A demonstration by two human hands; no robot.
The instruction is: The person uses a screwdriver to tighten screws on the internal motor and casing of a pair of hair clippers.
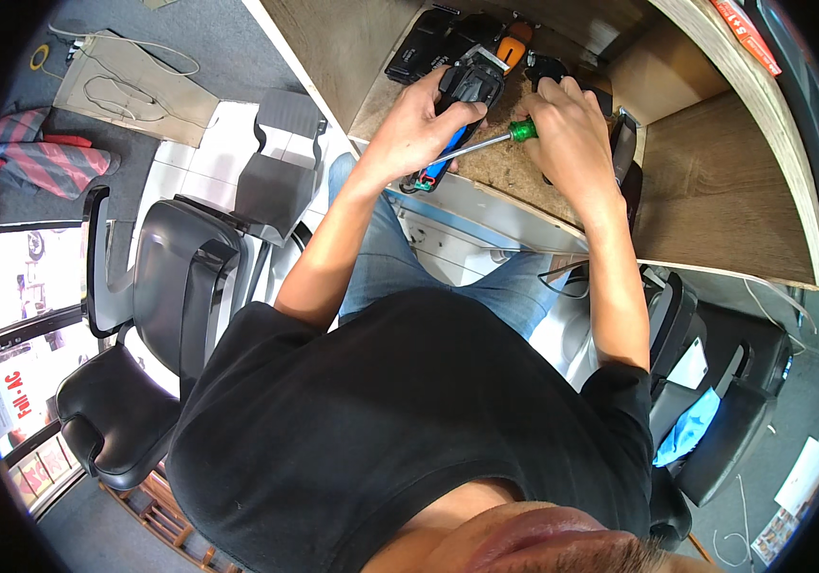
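Observation:
My left hand (411, 129) is wrapped round a black hair clipper (472, 84), blade end pointing away from me. Its lower body looks opened up, showing a blue cell and a green circuit board (426, 180). In my closed right hand (574, 141) is a screwdriver (523, 130) with a green handle. The metal shaft slants left and down toward the clipper's opened end; my left wrist is close by, and I cannot tell whether the tip touches. Both hands are over the brown shelf surface (500, 170) of a wooden cabinet.
Behind the clipper lie an orange-and-black tool (514, 44) and black devices (421, 46). The cabinet's wooden side wall (729, 181) rises at right. A black salon chair (185, 277) stands left; another black seat (739, 420) with a blue cloth (688, 428) is at right.

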